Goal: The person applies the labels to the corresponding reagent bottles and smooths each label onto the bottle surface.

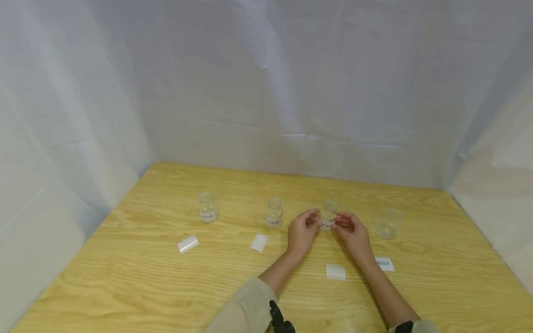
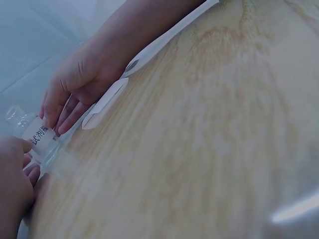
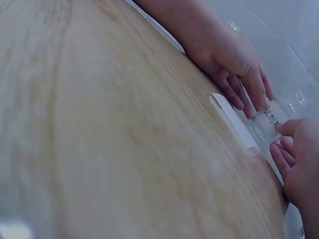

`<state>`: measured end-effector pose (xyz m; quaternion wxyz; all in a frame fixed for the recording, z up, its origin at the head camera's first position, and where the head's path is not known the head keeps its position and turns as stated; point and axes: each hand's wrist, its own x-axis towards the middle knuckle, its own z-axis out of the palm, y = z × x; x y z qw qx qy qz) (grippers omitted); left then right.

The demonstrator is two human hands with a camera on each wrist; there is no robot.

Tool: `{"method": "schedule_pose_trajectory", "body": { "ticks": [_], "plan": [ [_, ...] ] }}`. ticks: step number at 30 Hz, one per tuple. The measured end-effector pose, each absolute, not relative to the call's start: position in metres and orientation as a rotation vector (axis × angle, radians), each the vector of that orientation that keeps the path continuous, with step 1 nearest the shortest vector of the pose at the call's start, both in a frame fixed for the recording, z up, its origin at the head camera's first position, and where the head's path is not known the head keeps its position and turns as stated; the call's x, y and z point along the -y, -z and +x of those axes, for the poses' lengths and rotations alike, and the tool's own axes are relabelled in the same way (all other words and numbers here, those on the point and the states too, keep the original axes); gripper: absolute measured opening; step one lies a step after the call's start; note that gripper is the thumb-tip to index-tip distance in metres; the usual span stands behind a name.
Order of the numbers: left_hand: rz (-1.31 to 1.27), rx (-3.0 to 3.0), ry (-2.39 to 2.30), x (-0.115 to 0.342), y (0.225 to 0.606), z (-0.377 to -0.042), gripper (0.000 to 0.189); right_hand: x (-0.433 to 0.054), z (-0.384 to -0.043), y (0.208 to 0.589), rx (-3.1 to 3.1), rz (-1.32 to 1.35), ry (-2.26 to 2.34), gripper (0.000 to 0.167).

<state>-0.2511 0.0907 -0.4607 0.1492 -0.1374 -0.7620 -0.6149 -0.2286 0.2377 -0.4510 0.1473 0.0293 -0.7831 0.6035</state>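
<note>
White sheeting (image 1: 216, 92) closes in a wood-grained bench (image 1: 145, 277) where four small clear glass bottles stand in a loose row. Both grips are clamped on the third bottle (image 1: 329, 212) from the left: the left hand (image 1: 302, 232) and right hand (image 1: 355, 236) pinch it from either side, thumbs at its printed label (image 2: 40, 134). Pressing that label onto the curved glass looks like the step in hand; it probably calls for even thumb pressure outward to the edges, then a gentle release. The first bottle (image 1: 207, 207) and second bottle (image 1: 274, 213) wear labels, with blank slips (image 1: 259, 242) nearby. No label shows on the fourth bottle (image 1: 389, 223); the partly hidden printed slip (image 1: 385, 264) before it seems meant for it. No contents or lids show on any bottle.
</note>
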Motion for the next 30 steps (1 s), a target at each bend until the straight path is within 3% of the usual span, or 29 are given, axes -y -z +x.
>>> {"method": "schedule_pose_trajectory", "body": {
  "ticks": [11, 30],
  "plan": [
    [-0.412, 2.225, 1.807, -0.0900, 0.4591, -0.2486, 0.035, -0.2400, -0.2302, 0.4550, 2.356, 0.109, -1.712, 0.046],
    [-0.440, 2.199, 1.862, -0.0886, 0.4595, -0.2497, 0.026, -0.2467, -0.2287, 0.4560, 2.307, 0.213, -1.696, 0.031]
  ]
}}
